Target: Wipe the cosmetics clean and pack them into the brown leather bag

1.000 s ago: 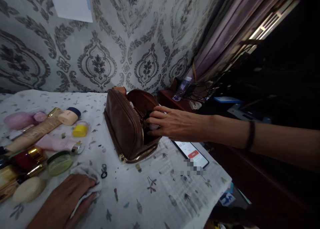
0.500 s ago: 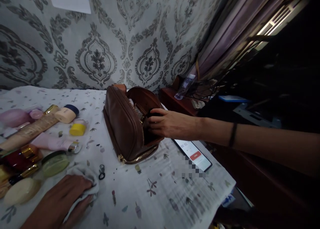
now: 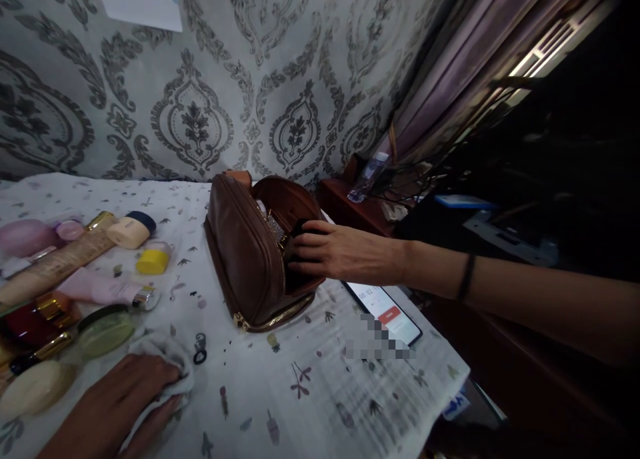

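Observation:
A brown leather toiletry bag (image 3: 245, 245) stands on the patterned cloth, its zipped top gaping toward the right. My right hand (image 3: 320, 249) reaches into that opening with curled fingers around something dark that I cannot make out; the fingertips are partly hidden. Beside them, a glittery item (image 3: 275, 229) shows inside the bag. At the lower left, my left hand (image 3: 125, 389) is closed on a crumpled light-grey cloth (image 3: 163, 349) resting on the table cover. Just behind it lies a round jar with greenish contents (image 3: 106, 332).
Cosmetics crowd the left side, among them a pink tube (image 3: 103, 287), a yellow-based bottle (image 3: 153, 259) and a cream disc (image 3: 37, 387). A phone (image 3: 387, 312) lies right of the bag, near the table edge. A plastic bottle (image 3: 369, 177) leans behind.
The view has shifted slightly. My right hand stays in the bag's opening, its fingers a little deeper or lower; my left hand remains on the grey cloth.

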The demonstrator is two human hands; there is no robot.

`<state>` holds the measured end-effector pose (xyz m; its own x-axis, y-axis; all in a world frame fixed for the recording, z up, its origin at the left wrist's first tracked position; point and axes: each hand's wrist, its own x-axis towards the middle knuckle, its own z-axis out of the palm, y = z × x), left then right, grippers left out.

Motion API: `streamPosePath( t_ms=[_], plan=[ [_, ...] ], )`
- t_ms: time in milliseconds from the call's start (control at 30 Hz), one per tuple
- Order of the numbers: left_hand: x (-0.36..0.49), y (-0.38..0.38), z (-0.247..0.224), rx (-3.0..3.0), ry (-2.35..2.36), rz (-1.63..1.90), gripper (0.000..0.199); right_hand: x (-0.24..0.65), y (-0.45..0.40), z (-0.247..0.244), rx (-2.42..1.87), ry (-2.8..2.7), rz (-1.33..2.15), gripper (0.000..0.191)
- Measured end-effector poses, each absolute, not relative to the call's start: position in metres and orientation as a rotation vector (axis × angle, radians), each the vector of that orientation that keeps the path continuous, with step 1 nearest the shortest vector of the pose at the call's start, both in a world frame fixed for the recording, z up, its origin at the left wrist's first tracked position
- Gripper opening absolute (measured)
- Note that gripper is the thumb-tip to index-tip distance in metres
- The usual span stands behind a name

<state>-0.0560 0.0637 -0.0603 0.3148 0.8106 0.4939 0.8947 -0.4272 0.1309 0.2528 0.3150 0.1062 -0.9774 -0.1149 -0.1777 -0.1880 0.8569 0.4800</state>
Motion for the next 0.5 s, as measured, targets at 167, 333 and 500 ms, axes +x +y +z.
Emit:
streamPosePath(
  t_ms=[167,333,500],
  plan=[
    [-0.0562,0.0637,-0.0616,-2.395,-1.563,-0.722,0.028,0.2541,0.3127,0.1089,-0.226,2.891,0.799,0.019],
    [-0.0577,0.0622,-0.0645,-2.405,-1.581,-0.734,0.029,0.2531,0.3125,0.1087,-0.198,2.894,0.726,0.018],
    [-0.0569,0.0620,-0.0646,-2.385,-1.557,-0.727,0.030,0.2508,0.3132,0.1082,-0.167,2.908,0.623,0.016]
  ],
)
